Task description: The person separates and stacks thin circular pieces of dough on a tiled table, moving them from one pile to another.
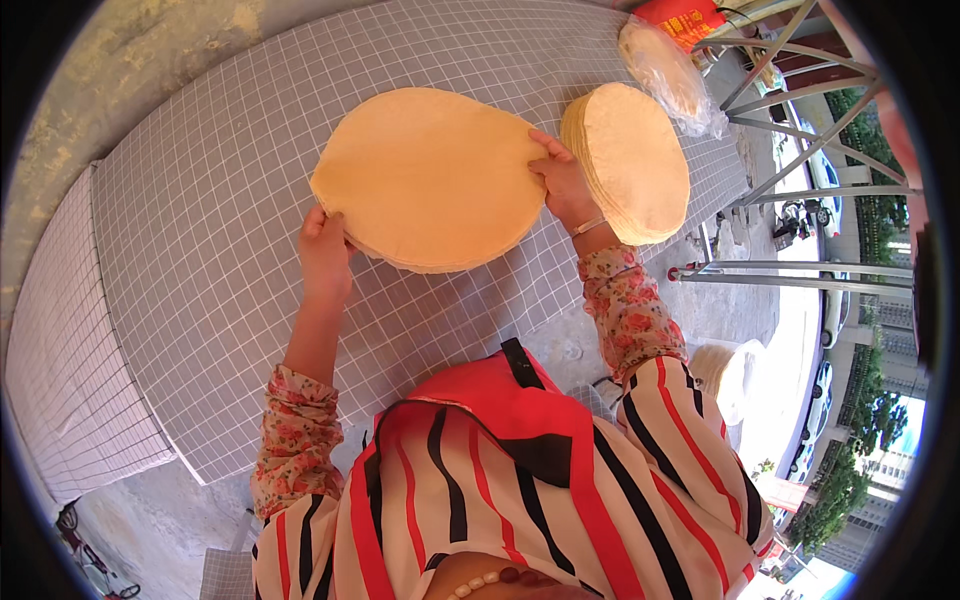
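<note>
Between my two hands is a stack of thin, round, pale-yellow sheets [430,180] that look like flatbreads. It is over the grey checked table; whether its underside touches the cloth I cannot tell. My left hand [325,250] pinches the stack's left edge, thumb and fingers closed on it. At the opposite edge my right hand [566,185] grips it, thumb on the near side and fingers at the top. Just right of that hand stands a taller stack of similar round sheets [640,160], its layered side facing left.
A white-lined grey checked cloth [200,220] covers the table. At the far right corner lie a clear plastic bag with round sheets [675,75] and a red bag [682,18]. Metal frame bars [800,272] stand beyond the right edge. A wall [130,110] borders the far left side.
</note>
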Demonstrator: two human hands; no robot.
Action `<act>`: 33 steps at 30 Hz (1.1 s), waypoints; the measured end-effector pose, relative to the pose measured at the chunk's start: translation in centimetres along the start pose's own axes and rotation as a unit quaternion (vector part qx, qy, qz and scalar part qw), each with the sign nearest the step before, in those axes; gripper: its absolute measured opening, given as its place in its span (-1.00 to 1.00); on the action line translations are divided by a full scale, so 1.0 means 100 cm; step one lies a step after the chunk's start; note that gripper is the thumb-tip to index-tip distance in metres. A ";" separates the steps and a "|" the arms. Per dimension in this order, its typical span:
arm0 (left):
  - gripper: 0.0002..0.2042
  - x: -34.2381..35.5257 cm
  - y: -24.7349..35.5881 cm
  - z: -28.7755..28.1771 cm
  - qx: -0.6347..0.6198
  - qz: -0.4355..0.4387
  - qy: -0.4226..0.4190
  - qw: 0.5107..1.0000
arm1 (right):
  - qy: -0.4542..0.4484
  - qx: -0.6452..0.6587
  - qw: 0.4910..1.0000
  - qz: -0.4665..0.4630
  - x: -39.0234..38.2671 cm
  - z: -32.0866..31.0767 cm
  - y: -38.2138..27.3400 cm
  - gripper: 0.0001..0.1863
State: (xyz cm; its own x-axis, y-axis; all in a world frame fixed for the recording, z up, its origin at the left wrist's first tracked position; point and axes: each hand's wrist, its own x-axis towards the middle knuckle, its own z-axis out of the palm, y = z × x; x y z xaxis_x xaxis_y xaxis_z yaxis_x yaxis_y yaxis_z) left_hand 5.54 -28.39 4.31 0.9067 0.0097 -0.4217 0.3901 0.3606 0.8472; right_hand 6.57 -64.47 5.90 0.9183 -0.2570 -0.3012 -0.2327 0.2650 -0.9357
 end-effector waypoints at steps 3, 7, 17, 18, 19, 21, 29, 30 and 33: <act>-0.75 0.004 0.058 0.063 0.025 0.044 -0.060 0.997 | -0.051 -0.003 0.999 -0.016 0.009 -0.013 -0.087 -0.45; -0.77 -0.009 0.111 0.196 -0.018 0.148 -0.113 0.982 | -0.043 -0.042 0.982 -0.180 -0.001 -0.083 -0.206 -0.47; -0.76 -0.015 -0.060 0.422 0.003 0.068 -0.161 0.985 | 0.160 0.049 0.954 -0.250 -0.008 -0.376 -0.146 -0.44; -0.79 -0.002 -0.099 0.425 0.055 0.052 -0.146 0.986 | 0.178 0.001 0.967 -0.182 0.001 -0.411 -0.109 -0.43; -0.81 0.012 -0.135 0.416 0.110 0.034 -0.124 0.986 | 0.188 -0.024 0.972 -0.142 0.010 -0.429 -0.070 -0.43; -0.82 0.028 -0.188 0.420 0.168 -0.006 -0.103 0.980 | 0.224 -0.061 0.967 -0.106 0.010 -0.464 -0.020 -0.42; -0.84 0.043 -0.198 0.419 0.236 -0.011 -0.018 0.971 | 0.137 -0.084 0.985 -0.055 0.004 -0.471 -0.037 -0.42; -0.85 0.042 -0.199 0.422 0.224 -0.014 -0.012 0.974 | 0.131 -0.048 0.989 -0.055 0.002 -0.473 -0.039 -0.42; -0.88 0.047 -0.200 0.418 0.216 -0.012 -0.012 0.976 | 0.147 -0.001 0.988 -0.045 -0.007 -0.472 -0.043 -0.48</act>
State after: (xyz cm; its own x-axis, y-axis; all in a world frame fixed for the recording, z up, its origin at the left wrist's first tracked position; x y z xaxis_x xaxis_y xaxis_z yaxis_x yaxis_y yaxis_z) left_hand 8.73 -74.57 -1.07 0.8980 -0.0186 -0.4396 0.4376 -0.0666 0.8967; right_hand -8.15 -109.27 1.50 0.8030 -0.5377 -0.2570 -0.1552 0.2276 -0.9613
